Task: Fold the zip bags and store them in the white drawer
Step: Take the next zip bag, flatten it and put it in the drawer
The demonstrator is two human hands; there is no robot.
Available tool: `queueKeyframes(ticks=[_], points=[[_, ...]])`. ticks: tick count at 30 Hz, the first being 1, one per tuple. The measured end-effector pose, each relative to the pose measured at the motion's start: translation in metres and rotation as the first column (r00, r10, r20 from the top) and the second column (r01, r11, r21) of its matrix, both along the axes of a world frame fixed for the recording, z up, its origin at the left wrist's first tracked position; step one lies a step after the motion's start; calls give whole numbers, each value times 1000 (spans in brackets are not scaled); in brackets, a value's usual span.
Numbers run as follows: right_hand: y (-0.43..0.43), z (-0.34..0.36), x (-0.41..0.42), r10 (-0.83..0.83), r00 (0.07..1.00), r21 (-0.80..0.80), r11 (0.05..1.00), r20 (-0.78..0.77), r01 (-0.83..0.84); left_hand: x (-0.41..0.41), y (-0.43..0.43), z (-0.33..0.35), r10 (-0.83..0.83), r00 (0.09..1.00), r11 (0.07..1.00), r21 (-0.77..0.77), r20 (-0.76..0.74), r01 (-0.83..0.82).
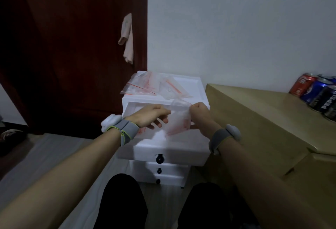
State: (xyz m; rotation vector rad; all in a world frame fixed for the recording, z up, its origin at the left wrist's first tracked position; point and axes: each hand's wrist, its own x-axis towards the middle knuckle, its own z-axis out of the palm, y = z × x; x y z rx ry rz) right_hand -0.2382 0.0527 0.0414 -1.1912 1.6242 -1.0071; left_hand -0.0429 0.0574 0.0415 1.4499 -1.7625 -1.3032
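Head view: above the open white drawer [171, 151], my right hand [199, 111] pinches a clear zip bag [179, 119] by its upper edge. My left hand [154, 117] meets its left edge; I cannot tell that grip. The bag hangs near-upright, lower end toward the drawer. Folding seems underway; next, crease it and lower it in.

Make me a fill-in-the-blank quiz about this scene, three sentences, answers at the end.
1. The left hand and right hand hold one zip bag above the open ___ drawer of three.
2. That drawer's knob is ___.
3. The cans stand to the person's ___.

Answers: top; black; right
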Motion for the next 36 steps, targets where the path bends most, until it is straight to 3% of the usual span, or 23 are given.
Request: queueKeyframes(ticks=[2,4,7,9,14,16,17,19,22,25,29,33,36], points=[[0,2,-2,6,1000,44,999,26,-7,-5,-1,-9,-2,1000,999,44,-16,3],[0,3,-5,0,989,36,999,149,-5,-9,-4,-19,13,999,999,31,41,-14],[1,2,-9,44,978,2,999,204,-45,-16,-13,-34,-35,923,994,-78,382,70],[3,5,-8,97,972,-16,995,216,-96,-21,-16,-43,-24,857,975,-177,516,134],[8,21,-8,57,860,5,998,507,-70,-39,-30,-55,145,860,893,-439,489,99],[8,27,-9,54,822,-9,998,566,-59,-45,-29,-47,242,868,870,-492,433,3],[7,29,-9,37,830,-17,999,557,-34,-45,-26,-43,290,868,866,-496,402,-59],[2,27,-13,-16,891,-63,997,454,50,-38,-23,-40,280,868,840,-543,410,-14],[-7,9,-24,-99,982,-282,949,163,143,-19,-19,-31,291,830,791,-607,476,71],[-7,-1,-30,-24,998,-442,897,-52,-1,-5,-22,-18,337,713,756,-628,615,184],[-5,4,-22,230,970,-336,910,-79,-243,16,-27,-11,366,619,705,-641,695,302],[0,8,-7,317,932,-223,910,-174,-351,21,-25,-4,378,569,659,-644,731,390],[4,9,2,389,911,-212,887,-139,-411,17,-23,-1,395,540,608,-652,743,453]])
